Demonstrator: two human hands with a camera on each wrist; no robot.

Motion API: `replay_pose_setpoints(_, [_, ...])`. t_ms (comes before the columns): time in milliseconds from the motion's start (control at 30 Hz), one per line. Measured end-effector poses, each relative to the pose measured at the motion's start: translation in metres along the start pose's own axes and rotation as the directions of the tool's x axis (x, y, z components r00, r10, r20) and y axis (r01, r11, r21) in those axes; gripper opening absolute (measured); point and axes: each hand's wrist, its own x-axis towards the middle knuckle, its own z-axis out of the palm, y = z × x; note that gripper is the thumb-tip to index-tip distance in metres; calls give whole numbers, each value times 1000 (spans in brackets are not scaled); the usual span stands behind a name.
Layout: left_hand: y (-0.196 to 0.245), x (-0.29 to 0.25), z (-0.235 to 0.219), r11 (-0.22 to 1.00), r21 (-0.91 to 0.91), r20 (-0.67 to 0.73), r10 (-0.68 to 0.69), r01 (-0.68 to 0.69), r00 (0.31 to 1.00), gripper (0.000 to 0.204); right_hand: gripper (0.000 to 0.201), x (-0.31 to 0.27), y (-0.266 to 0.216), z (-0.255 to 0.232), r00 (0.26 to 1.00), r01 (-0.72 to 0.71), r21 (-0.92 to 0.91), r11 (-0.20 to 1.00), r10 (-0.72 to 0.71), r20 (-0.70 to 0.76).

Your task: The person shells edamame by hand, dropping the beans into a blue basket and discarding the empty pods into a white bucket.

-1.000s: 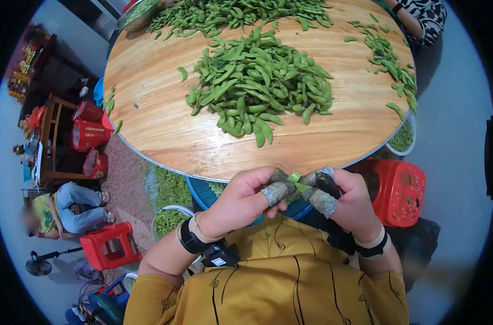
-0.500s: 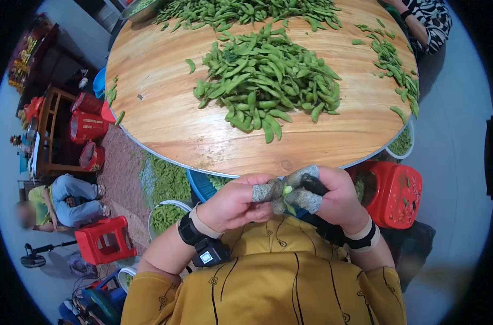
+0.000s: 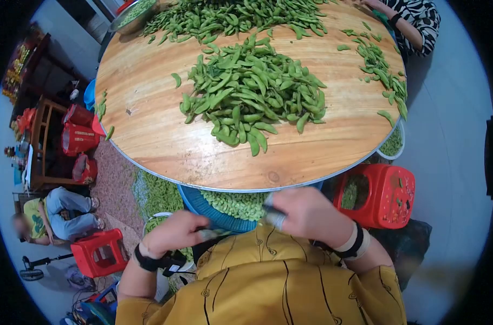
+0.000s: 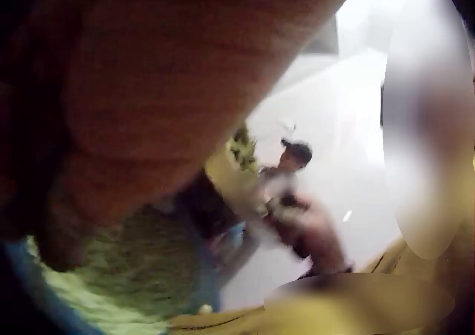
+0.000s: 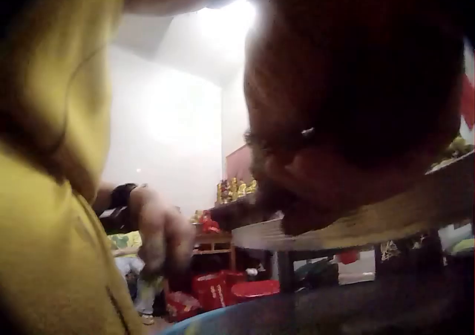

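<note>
My left hand point(image 3: 179, 233) hangs blurred over the left side, near the white bucket point(image 3: 151, 219), with its fingers bent downward and grey wrapping on the thumb. A pale green bit shows by its fingertips in the right wrist view; I cannot tell whether it is held. My right hand point(image 3: 309, 214) is over the right part of the blue basin point(image 3: 189, 201), knuckles up, its wrapped fingertips pointing left and partly blurred. Pale green shelled beans point(image 3: 233, 203) fill the basin. On the round wooden table point(image 3: 149, 127) lies a heap of green soybean pods point(image 3: 252, 89).
More pods point(image 3: 230, 19) lie along the table's far side, beside a metal bowl point(image 3: 133, 16). A red stool point(image 3: 401, 197) stands at the right, another red stool point(image 3: 97, 252) at the left. Pods cover the floor point(image 3: 160, 192). Another person's arm point(image 3: 409, 32) reaches in top right.
My hands were together at a pod over the basin; now they are apart. The left has moved left and down, and the right sits lower above the basin.
</note>
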Motion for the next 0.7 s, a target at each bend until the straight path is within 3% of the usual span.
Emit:
replay_pose_setpoints(33, [-18,-13,15,927,352,-99,-101,130,990,22,15,3,0,-8,1000,2,2,1000,-2,-1])
replay_pose_setpoints(67, [-32,-24,27,796,515,-120,-300,318,946,22,16,8,-1,-17,979,-119,-19,993,114,-167])
replay_pose_setpoints(100, [-40,-30,34,599,650,-179,-478,468,860,22,17,13,0,-24,918,-239,-19,971,220,-329])
replay_pose_setpoints(133, [-35,-32,30,595,651,-181,-481,471,858,22,17,22,6,-28,919,-235,-16,972,217,-330])
replay_pose_setpoints(200, [-18,-35,21,743,556,-110,-379,373,919,24,18,37,22,-30,762,-413,-160,897,243,-600])
replay_pose_setpoints(233, [-10,-32,19,742,556,-112,-380,374,918,24,18,42,30,-27,762,-411,-160,897,242,-601])
replay_pose_setpoints(300, [10,-16,16,911,356,-234,-130,210,963,22,20,48,44,-25,717,-499,-263,825,224,-660])
replay_pose_setpoints(333, [21,-7,11,912,353,-243,-128,211,962,22,20,46,43,-28,720,-494,-270,826,215,-659])
replay_pose_setpoints(400, [44,8,2,981,195,-304,71,-11,950,18,19,35,35,-32,726,-454,-261,852,184,-662])
replay_pose_setpoints(433, [51,16,-1,982,189,-307,71,-13,949,18,19,28,32,-33,730,-453,-267,851,182,-659])
replay_pose_setpoints(500, [63,31,-6,974,106,-332,227,-203,916,16,18,14,25,-34,671,-417,214,883,458,-583])
replay_pose_setpoints(533, [69,42,-6,973,104,-334,227,-204,915,16,18,8,18,-37,663,-403,390,828,558,-500])
replay_pose_setpoints(567, [74,54,-4,947,61,-470,306,-316,828,19,18,5,13,-41,664,-402,387,830,555,-501])
replay_pose_setpoints(600, [79,63,-5,903,35,-597,362,-427,716,24,18,1,8,-44,725,-334,522,785,567,-390])
replay_pose_setpoints(633, [82,70,-7,903,35,-597,362,-427,716,24,17,-2,7,-45,784,-275,649,710,555,-276])
replay_pose_setpoints(700, [87,78,-17,902,-41,-546,341,-430,766,43,21,-9,6,-45,897,-226,630,743,411,-163])
